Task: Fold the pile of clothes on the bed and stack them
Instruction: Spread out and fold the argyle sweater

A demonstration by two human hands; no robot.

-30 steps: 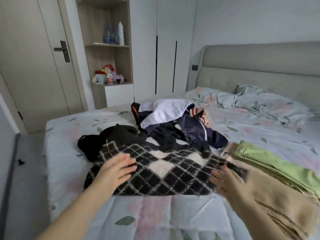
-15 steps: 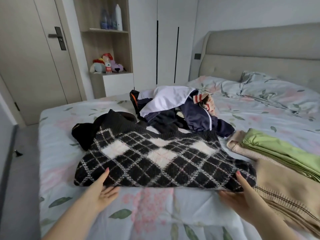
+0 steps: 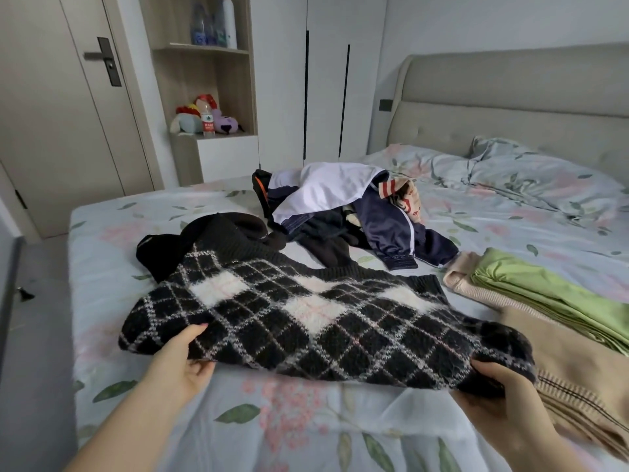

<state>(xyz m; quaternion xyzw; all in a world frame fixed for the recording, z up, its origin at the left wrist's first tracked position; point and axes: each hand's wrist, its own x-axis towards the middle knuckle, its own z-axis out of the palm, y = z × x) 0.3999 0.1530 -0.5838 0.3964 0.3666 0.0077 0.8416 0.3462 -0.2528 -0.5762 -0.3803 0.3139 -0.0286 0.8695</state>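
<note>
Argyle sweater [image 3: 306, 318]: near edge now raised off floral bedsheet [image 3: 306, 420], flat before. Left hand [image 3: 180, 366] pinches its near-left edge, thumb on top; right hand [image 3: 500, 393] grips near-right corner.

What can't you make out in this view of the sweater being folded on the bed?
Head view throughout:
Fingers of the left hand and right hand: mostly hidden beneath the argyle sweater.
Garment count in the unfolded pile: pieces overlap each other.
Extent of the tan folded garment: cut off by the right edge.
Labels on the shelf bottles: too small to read.
</note>
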